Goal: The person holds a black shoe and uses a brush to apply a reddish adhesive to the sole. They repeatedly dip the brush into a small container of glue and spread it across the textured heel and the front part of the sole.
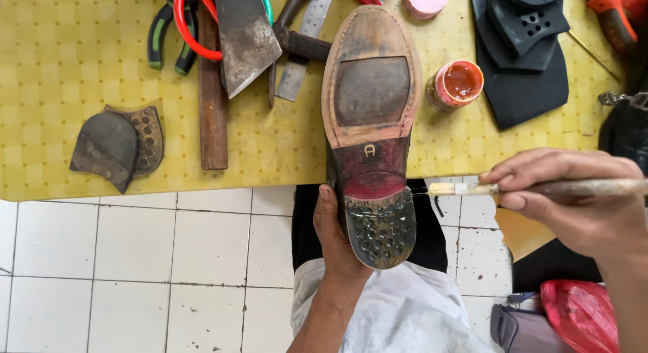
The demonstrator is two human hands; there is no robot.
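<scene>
Two grips — left hand [335, 235] on worn leather-soled shoe [370, 117], right hand [574, 194] pinching brush [533, 187].

Both hands [337, 231] [574, 191] closed, gripping

The brown leather shoe [370, 130] lies sole up, so its upper is hidden, and the left hand [335, 241] covers the near side of its heel. Past the right hand [570, 198], the long wooden brush handle [587, 187] runs off the picture's edge. Far beyond both hands, the orange-handled tool [611, 12], the pink round tub [425, 1] and the steel ruler [307, 42] are cut by the top edge.
</scene>
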